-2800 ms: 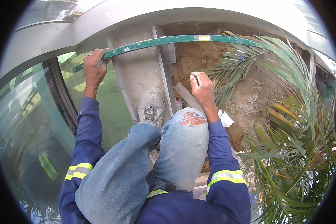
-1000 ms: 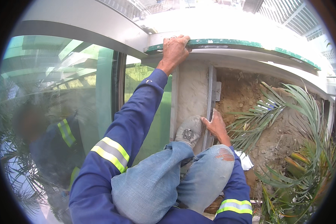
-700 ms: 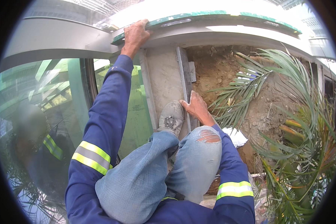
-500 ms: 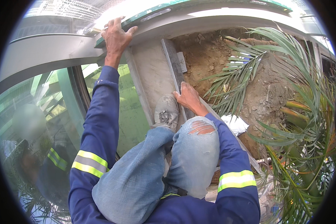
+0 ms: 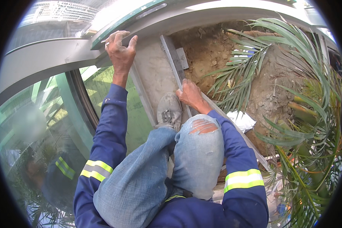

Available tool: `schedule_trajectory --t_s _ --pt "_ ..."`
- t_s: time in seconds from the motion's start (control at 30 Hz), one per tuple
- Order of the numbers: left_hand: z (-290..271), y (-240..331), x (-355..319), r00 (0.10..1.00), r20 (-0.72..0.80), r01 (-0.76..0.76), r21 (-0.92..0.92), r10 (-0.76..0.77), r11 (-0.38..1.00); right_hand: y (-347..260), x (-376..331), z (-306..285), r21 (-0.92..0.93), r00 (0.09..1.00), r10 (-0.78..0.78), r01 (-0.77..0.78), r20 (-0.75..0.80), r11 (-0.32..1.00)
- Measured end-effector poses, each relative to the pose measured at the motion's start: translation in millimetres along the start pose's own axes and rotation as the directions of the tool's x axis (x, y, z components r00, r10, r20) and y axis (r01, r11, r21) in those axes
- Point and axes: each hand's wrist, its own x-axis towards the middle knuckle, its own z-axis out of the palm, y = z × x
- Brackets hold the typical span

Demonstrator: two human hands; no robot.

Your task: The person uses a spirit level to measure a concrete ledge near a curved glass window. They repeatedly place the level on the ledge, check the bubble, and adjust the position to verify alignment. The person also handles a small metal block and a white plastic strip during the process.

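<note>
My left hand (image 5: 120, 52) is raised at the inner corner of a grey metal frame (image 5: 64, 53), close to a green-edged rail (image 5: 129, 17). Its fingers are bent, the thumb stands apart, and a ring shows on one finger. I see nothing held in it. My right hand (image 5: 193, 95) curls its fingers over the upright edge of a grey metal channel (image 5: 172, 57). Between that edge and the opposite one lies a dusty, cement-coloured floor (image 5: 150, 60). My dusty shoe (image 5: 169, 110) stands in the channel, just left of the right hand.
Reflective glass (image 5: 38, 125) and a green-tinted pane (image 5: 136, 125) lie to the left. Right of the channel is a soil bed (image 5: 205, 49) with palm fronds (image 5: 250, 72), a small grey plate (image 5: 182, 58) and a white bag (image 5: 242, 121). My bent knee (image 5: 201, 129) is beside the right forearm.
My left hand has come down and slightly right, away from the rail, with its fingers more bent. The right hand stays on the channel edge. The view has shifted a little.
</note>
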Motion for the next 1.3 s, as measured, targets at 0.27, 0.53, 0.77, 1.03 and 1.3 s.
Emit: schedule_trajectory --t_s 0.27,0.53,0.77,1.03,1.3 --pt "11 32 -11 0.879 0.465 -0.008 -0.198 0.101 0.98 2 0 -4 0.043 0.999 0.043 -0.044 0.028 0.998" --pt "66 69 -43 0.174 0.758 -0.721 -0.337 0.629 0.605 1 -3 -6 0.031 0.995 0.069 -0.072 0.066 0.997" --pt "79 52 -41 0.038 0.789 -0.676 -0.432 0.613 0.597 2 -4 -4 0.028 0.997 0.054 -0.055 0.05 0.998" --pt "65 59 -33 0.0 0.749 -0.706 -0.469 0.663 0.53 -5 -15 -8 0.05 0.998 0.028 -0.025 -0.049 0.998" --pt "5 83 -21 0.367 0.593 -0.613 -0.425 0.717 0.666 -17 -33 -19 0.087 0.999 -0.014 0.018 -0.04 0.996"
